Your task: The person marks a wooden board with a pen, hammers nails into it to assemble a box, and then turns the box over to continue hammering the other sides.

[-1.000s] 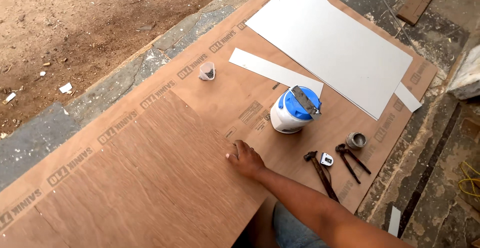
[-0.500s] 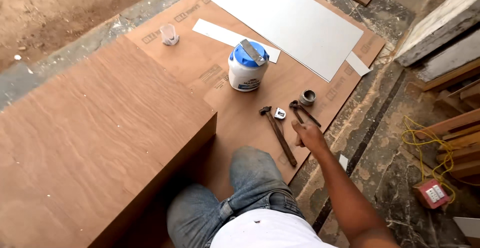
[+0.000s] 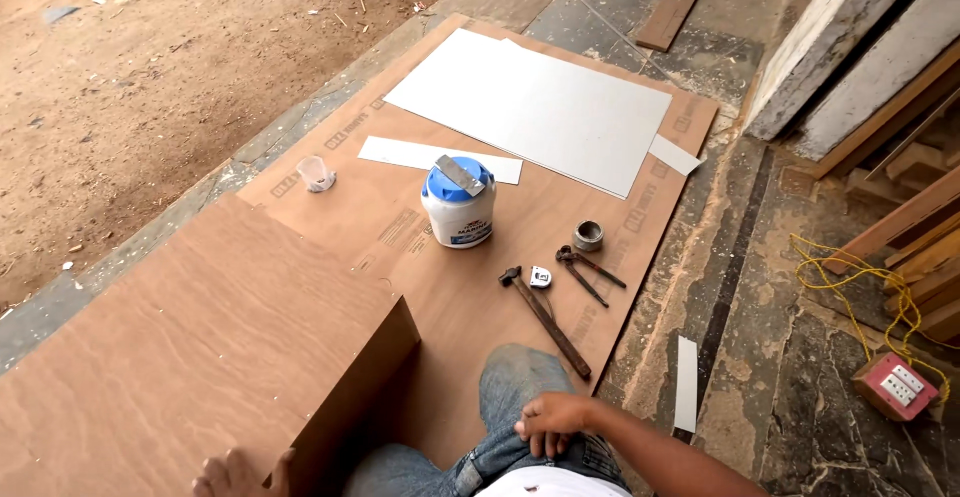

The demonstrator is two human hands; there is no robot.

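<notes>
Hands at rest beside the wooden box

Left hand [image 3: 235, 474] lay open-fingered on the box [image 3: 200, 357]; right hand [image 3: 553, 423], fingers curled and empty, rested on the knee. Hammer [image 3: 547, 322] and glue jar [image 3: 458, 203] lay untouched.

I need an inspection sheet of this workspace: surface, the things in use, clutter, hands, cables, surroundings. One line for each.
Surface: plywood sheet flat on the ground, printed strip along its edge.
Job's things: brown wooden box at the left hand; jeans under the right hand.
Clutter: white tub with blue lid, hammer, pincers, tape measure, small metal tin, clear cup, large white sheet, white strips.
Hands: left hand on the box's near edge; right hand resting on the knee, holding nothing.
Cables: yellow cable running to a red socket box.
Surroundings: bare dirt on the left, stacked timber on the right.
</notes>
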